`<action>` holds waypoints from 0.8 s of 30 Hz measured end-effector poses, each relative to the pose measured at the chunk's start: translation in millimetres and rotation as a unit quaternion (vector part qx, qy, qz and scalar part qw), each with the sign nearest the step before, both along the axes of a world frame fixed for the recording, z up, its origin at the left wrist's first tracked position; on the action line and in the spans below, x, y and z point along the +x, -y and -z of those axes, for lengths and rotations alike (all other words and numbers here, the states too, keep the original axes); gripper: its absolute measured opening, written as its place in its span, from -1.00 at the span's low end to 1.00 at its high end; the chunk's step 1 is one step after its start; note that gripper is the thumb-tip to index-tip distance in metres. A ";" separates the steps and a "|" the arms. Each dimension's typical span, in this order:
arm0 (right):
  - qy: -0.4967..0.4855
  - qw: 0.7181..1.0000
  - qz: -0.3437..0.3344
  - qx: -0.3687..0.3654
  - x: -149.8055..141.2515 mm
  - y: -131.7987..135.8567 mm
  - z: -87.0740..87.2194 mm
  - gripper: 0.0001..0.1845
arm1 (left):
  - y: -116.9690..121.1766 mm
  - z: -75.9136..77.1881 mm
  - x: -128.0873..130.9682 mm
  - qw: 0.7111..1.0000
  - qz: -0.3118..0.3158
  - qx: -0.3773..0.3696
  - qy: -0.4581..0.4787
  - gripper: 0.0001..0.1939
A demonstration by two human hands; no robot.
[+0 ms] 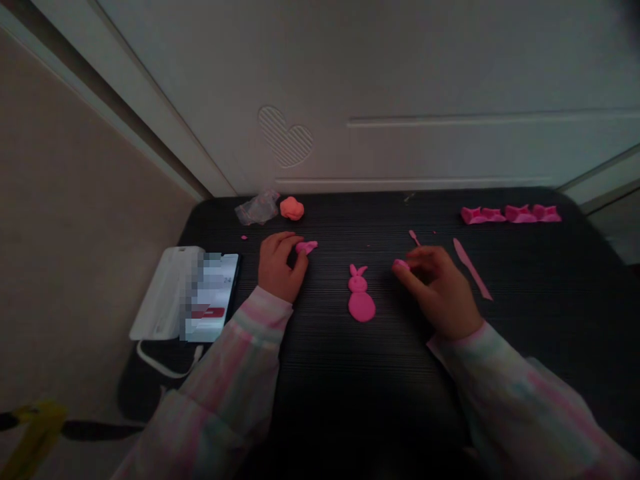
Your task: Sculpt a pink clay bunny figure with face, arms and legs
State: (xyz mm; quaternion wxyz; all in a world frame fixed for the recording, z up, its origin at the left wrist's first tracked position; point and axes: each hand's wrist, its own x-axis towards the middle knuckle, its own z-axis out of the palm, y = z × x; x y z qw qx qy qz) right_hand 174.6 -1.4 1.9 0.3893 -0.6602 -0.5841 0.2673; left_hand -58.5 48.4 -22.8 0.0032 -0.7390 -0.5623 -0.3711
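left hand (281, 268): loosely pinching pink clay scrap (307, 247) | right hand (444, 293): half-curled, small pink lump (401, 265) in fingertips | flat pink bunny (361, 306) between

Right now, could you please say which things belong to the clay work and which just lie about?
Clay work: pink clay rabbit, handheld pink clay, likely also pink modelling knife, orange clay.
Lying about: smartphone, white box, white cable, plastic wrapper.

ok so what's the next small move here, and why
I'd probably bring the small pink piece in the right hand over to the pink rabbit: the piece is already at the fingertips, the rabbit lies flat close by, between the hands, and its round body shows no arms or feet.
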 end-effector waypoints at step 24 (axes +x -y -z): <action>0.460 0.838 -0.280 0.085 16.9 85.7 9.9 -0.51 | -0.6 2.7 0.6 1.000 0.006 0.003 0.001 -0.85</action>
